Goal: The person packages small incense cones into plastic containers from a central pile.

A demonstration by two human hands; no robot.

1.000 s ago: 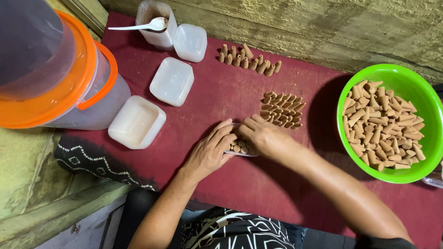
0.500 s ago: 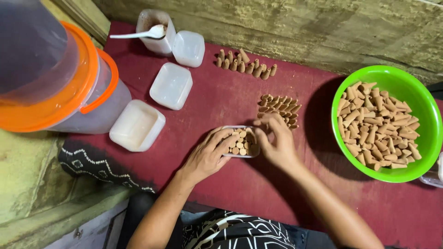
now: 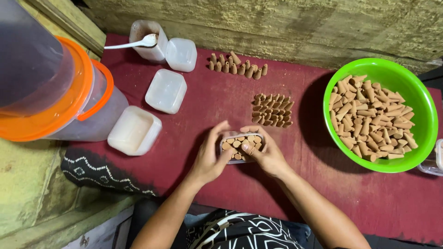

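Observation:
A small clear plastic box filled with upright brown cones sits on the dark red cloth. My left hand holds its left side, fingers spread above it. My right hand grips its right side, with the thumb resting on the cones. Just beyond the box lies a tight cluster of brown cones. Further back stands a loose row of cones. A green bowl heaped with cones is at the right.
Three white square lids or boxes lie at the left. A clear container with a white spoon stands at the back. A big clear jar with an orange lid fills the left. A rough wall runs behind.
The hands have lifted and tilted slightly, uncovering the clear box packed with cones. My right thumb now presses on the cones, and my left fingers have spread open.

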